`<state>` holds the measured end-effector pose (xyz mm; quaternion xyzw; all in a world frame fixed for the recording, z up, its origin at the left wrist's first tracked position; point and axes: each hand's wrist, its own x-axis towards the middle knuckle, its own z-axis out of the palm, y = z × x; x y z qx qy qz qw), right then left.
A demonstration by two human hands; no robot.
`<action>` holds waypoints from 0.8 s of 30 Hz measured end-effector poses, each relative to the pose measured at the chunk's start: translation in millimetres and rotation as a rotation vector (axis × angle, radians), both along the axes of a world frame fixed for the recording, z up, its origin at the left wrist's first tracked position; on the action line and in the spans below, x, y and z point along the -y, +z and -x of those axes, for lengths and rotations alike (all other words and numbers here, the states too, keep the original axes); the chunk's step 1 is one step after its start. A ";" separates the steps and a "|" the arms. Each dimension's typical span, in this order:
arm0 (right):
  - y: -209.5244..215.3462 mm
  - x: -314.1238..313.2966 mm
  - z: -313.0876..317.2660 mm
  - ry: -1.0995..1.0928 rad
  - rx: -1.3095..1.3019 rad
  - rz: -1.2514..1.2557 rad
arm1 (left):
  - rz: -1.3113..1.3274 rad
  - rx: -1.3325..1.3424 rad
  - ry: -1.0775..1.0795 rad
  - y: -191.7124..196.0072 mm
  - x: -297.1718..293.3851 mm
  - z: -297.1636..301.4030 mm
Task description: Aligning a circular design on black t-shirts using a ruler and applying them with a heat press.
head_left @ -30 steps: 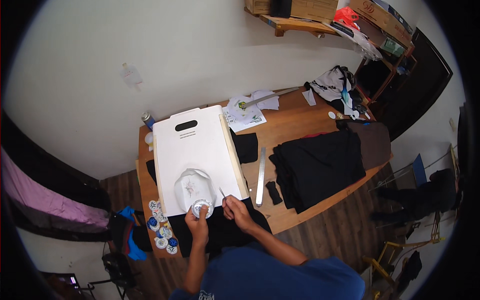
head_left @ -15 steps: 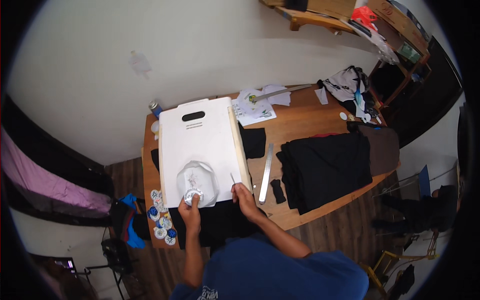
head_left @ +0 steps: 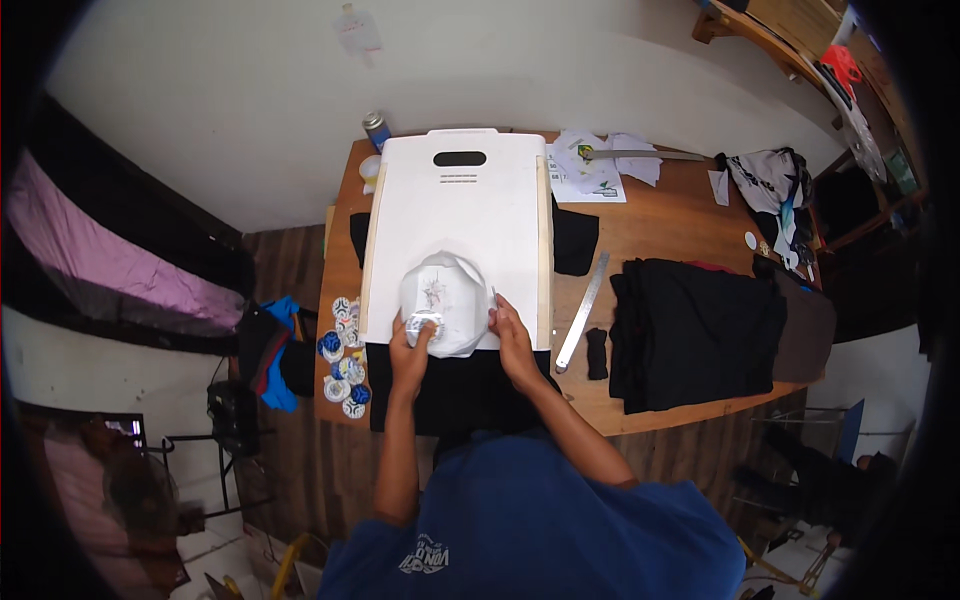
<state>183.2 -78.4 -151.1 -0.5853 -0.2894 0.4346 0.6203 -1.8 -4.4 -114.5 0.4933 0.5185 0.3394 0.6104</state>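
A white board point(head_left: 460, 215) with a handle slot lies on a wooden table point(head_left: 660, 225). At its near end rests a crumpled white sheet point(head_left: 445, 300) with a small printed design in the middle. My left hand point(head_left: 410, 350) grips the sheet's near left corner. My right hand point(head_left: 510, 335) presses on the sheet's right edge and holds a thin pointed tool; the tool is too small to name. A black garment point(head_left: 450, 385) lies under the board's near end, below both hands.
A metal ruler point(head_left: 582, 310) lies right of the board. A stack of folded black garments point(head_left: 695, 330) fills the table's right side. Several round badges point(head_left: 342, 360) crowd the near left corner. Papers point(head_left: 595, 165) and a can point(head_left: 377, 130) sit at the far edge.
The view has shifted closer over the board. My right hand has moved from beside the sheet onto its right edge. My left hand stays on the sheet's near corner.
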 end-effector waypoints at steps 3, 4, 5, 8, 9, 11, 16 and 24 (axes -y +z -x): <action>15.7 11.6 -13.6 -0.036 -0.077 0.137 | -0.020 0.087 -0.062 -2.4 11.6 -18.7; 21.1 14.9 -20.6 -0.084 -0.093 0.169 | -0.051 0.119 -0.064 -3.2 14.3 -24.7; 26.7 18.3 -27.8 -0.064 -0.104 0.117 | -0.076 0.140 0.007 -3.5 16.9 -30.7; 40.7 10.0 -44.0 -0.199 0.065 0.082 | -0.141 0.065 -0.083 -1.1 14.2 -44.4; 45.8 12.6 -47.1 -0.268 0.244 0.087 | -0.185 0.074 0.002 1.2 12.8 -48.2; 56.2 17.9 -53.0 -0.252 0.544 -0.077 | -0.330 -0.086 0.014 9.7 13.7 -50.5; 67.4 27.7 -36.1 0.143 -0.017 0.056 | -0.066 0.241 0.079 39.6 22.6 -58.0; 53.8 31.8 -15.9 -0.204 0.233 -0.116 | -0.257 0.087 -0.010 22.4 18.3 -56.6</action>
